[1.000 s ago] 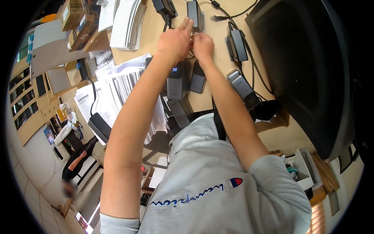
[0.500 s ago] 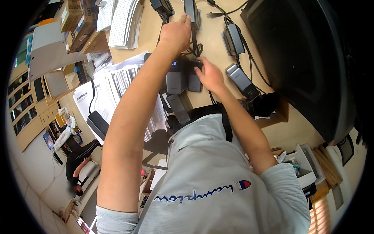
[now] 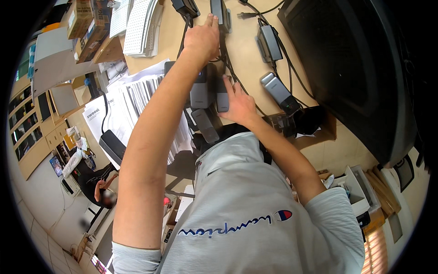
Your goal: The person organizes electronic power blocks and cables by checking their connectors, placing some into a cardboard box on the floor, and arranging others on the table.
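My left hand (image 3: 200,40) reaches far across the desk, its first fingers stretched to the near left edge of an upright dark grey charger block (image 3: 219,13). Its underside is hidden. Nearer to me, my right hand (image 3: 239,106) grips a slim dark grey power bank (image 3: 222,99), fingertips at the far end and thumb at the near end. Left of that stands a larger grey power bank (image 3: 199,95), its top partly behind my left forearm. Another flat grey power bank (image 3: 206,124) lies close to my waist at the desk edge.
More charger blocks (image 3: 269,43) and black cables (image 3: 282,59) lie beyond my hands. A silver-grey power bank (image 3: 276,89) sits to the right, near a big black monitor (image 3: 346,68). Papers (image 3: 132,102) stack on the left. Far left, another person (image 3: 93,180) sits.
My right hand has come slightly nearer to me with the slim power bank, and its fingers have spread. My left hand stays by the charger block. The distant person has shifted posture.
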`<state>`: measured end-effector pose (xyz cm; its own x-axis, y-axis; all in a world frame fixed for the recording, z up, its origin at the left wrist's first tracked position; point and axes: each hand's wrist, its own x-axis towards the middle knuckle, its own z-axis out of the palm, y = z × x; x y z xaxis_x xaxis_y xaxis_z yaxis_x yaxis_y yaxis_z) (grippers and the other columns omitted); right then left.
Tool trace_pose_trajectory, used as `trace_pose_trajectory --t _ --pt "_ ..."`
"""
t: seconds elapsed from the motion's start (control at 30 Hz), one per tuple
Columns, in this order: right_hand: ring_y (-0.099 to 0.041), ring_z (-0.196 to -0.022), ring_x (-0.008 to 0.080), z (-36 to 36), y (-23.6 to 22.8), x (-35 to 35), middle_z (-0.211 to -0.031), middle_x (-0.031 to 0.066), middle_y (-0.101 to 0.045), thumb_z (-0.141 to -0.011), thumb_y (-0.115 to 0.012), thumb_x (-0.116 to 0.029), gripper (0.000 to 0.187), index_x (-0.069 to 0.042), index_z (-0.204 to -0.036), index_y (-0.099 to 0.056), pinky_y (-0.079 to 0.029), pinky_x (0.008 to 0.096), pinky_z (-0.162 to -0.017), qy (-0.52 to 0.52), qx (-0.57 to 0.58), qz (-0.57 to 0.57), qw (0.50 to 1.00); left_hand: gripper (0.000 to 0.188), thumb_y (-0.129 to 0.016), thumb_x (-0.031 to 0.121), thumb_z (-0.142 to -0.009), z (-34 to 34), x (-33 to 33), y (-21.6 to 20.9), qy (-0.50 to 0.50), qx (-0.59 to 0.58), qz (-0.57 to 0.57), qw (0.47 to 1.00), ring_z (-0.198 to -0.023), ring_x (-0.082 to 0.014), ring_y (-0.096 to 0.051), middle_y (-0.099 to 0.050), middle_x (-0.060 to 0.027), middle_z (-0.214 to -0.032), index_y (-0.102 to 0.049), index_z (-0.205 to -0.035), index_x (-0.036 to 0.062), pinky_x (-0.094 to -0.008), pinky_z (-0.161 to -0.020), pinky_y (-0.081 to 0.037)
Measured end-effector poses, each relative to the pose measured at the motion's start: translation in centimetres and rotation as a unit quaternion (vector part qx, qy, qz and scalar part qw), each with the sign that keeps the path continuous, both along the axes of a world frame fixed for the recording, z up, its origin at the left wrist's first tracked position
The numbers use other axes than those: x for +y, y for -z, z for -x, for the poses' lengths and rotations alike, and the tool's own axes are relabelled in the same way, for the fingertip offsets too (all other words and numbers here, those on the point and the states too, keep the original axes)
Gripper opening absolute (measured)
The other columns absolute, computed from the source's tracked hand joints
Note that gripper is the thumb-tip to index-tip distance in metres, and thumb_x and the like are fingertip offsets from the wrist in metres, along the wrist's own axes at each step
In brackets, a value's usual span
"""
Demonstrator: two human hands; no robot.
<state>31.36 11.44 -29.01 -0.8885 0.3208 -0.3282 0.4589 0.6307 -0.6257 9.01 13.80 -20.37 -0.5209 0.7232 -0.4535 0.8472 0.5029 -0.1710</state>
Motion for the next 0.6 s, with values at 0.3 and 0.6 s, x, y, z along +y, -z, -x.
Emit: trace_pose_trajectory --t 0.3,0.6 --pt "-0.061 -0.114 0.0352 0.8 1.7 1.3 -0.129 0.0175 -0.049 -0.069 -0.090 -0.033 0.116 -0.011 -0.160 -0.021 -0.057 0.0436 -0.085 -0.015 0.044 -0.049 0.998 0.071 -0.066 0.016 -0.085 -0.8 -0.4 0.2 0.002 0.015 -0.051 0.999 -0.107 -0.0325 -0.072 -0.050 -0.0222 -0.150 -0.041 -0.147 -0.0062 -0.0420 -0.088 -0.058" --pt "-0.066 -0.103 0.0361 1.3 0.5 2.2 -0.113 0.0158 -0.064 -0.076 -0.081 -0.024 0.102 -0.012 -0.160 -0.023 -0.054 0.0477 -0.086 -0.028 0.045 0.094 0.994 0.069 -0.069 0.018 -0.079 -1.1 -4.9 -0.6 -0.069 -0.114 -0.272 0.953 -0.122 -0.0386 -0.061 -0.066 -0.0199 -0.129 -0.049 -0.143 0.0037 -0.0456 -0.106 -0.047"
